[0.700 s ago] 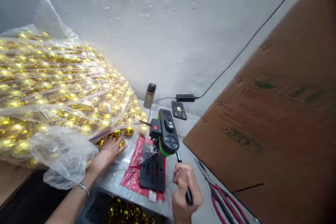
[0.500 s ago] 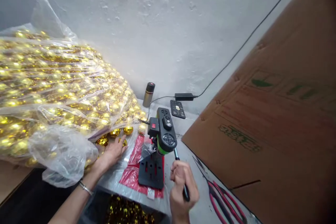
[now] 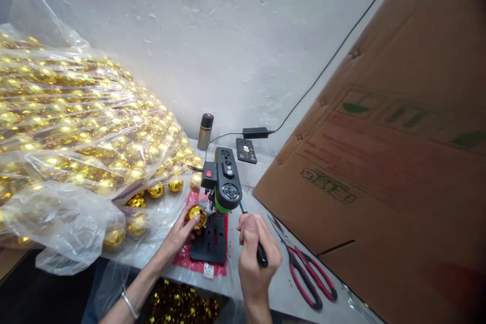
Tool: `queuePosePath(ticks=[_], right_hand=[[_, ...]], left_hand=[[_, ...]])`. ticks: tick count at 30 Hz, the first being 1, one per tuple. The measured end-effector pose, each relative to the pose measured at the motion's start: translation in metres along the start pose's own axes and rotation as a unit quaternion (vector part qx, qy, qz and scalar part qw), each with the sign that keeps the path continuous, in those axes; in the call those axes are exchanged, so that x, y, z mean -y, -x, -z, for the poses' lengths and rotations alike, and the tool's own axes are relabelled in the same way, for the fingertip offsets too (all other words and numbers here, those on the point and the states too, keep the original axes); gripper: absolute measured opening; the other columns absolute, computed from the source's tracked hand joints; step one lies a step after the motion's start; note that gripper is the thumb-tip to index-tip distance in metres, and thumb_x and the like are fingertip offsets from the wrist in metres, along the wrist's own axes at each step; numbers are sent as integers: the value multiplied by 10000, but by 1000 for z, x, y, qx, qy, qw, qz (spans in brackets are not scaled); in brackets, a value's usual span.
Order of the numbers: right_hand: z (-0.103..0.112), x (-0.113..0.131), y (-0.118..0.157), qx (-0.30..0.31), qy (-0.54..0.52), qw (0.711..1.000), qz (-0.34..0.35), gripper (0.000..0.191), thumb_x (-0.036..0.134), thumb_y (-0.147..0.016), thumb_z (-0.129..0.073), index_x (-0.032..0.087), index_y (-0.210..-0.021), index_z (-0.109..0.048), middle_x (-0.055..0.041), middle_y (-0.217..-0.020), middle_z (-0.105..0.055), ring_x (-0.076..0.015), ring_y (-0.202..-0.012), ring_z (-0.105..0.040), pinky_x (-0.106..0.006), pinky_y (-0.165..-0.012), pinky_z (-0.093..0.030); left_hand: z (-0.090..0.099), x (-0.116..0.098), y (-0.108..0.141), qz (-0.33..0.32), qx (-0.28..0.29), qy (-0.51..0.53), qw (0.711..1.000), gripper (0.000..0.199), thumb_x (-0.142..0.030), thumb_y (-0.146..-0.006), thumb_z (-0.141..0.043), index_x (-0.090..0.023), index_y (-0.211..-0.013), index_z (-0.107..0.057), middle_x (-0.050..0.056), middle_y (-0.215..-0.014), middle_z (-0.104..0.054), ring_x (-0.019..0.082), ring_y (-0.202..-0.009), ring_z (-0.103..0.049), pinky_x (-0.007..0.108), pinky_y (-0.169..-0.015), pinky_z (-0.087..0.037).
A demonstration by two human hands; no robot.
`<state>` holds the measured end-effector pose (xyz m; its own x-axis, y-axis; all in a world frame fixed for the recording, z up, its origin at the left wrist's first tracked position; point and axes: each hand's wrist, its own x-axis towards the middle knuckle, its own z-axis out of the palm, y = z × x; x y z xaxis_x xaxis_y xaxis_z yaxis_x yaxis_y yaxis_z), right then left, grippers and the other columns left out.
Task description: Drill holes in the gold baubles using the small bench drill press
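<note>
Grey bench: left hand (image 3: 178, 235) holds gold ball (image 3: 197, 215) under drill (image 3: 224, 185); right hand (image 3: 254, 255) grips lever (image 3: 253, 238).

Red-handled scissors (image 3: 307, 276), a cardboard box (image 3: 383, 172) and a flask (image 3: 205, 131).

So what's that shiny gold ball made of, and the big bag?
The gold ball in the left hand looks like plastic or foam covered in tiny mirror tiles; its facets glint. The bag seems thin clear plastic: see-through, crinkled, glossy.
</note>
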<state>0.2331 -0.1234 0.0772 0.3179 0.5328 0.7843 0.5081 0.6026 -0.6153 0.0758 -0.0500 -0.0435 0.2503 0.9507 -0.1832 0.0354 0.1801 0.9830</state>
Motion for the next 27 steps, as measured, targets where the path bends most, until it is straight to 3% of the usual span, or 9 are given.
queuePosePath(ticks=[3, 6, 10, 16, 22, 27], right_hand=[[2, 3, -6, 15, 8, 1000, 11, 315, 90, -1063, -470, 220, -777, -486, 55, -688, -480, -78, -600, -488, -212, -570, -388], [3, 4, -6, 23, 15, 999, 21, 289, 87, -1060, -468, 224, -806, -492, 56, -702, -490, -75, -606, -498, -204, -573, -398], [4, 4, -4, 36, 14, 999, 13, 285, 73, -1053, -459, 227, -816, -490, 48, -719, -500, -79, -631, -522, -201, -581, -411], [6, 4, -3, 40, 19, 999, 20, 275, 62, -1047, -451, 227, -831, -495, 43, -725, -511, -81, -644, -535, -198, -589, -422], [9, 2, 2, 49, 22, 998, 35, 258, 43, -1034, -446, 223, -860, -507, 25, -747, -544, -91, -646, -550, -206, -563, -420], [9, -13, 20, 50, 24, 997, 57, 278, 54, -1030, -433, 223, -820, -498, 15, -726, -551, -110, -633, -562, -231, -543, -420]], left_hand=[[-13, 13, 2, -57, -27, -59, 996, 742, -689, -876, -611, -190, -1423, -561, 163, -1375, -701, 347, -1205, -697, 478, -966, -598], [-19, 19, 2, -129, -55, -156, 978, 636, -621, -913, -599, -192, -1384, -594, 179, -1462, -662, 371, -1385, -600, 583, -1190, -450], [-21, 23, 3, -164, -51, -242, 955, 557, -545, -925, -627, -188, -1352, -623, 191, -1365, -723, 384, -1288, -675, 602, -1127, -514], [-26, 23, 4, -233, -33, -277, 932, 471, -409, -890, -695, -202, -1310, -640, 165, -1267, -755, 357, -1178, -720, 554, -1030, -585], [-36, 23, 1, -212, -29, -297, 931, 486, -298, -816, -743, -207, -1284, -646, 107, -1191, -754, 321, -1113, -703, 514, -1003, -563], [-36, 21, 2, -203, -21, -302, 931, 461, -304, -808, -761, -224, -1250, -659, 81, -1155, -741, 310, -1085, -681, 491, -1001, -541]])
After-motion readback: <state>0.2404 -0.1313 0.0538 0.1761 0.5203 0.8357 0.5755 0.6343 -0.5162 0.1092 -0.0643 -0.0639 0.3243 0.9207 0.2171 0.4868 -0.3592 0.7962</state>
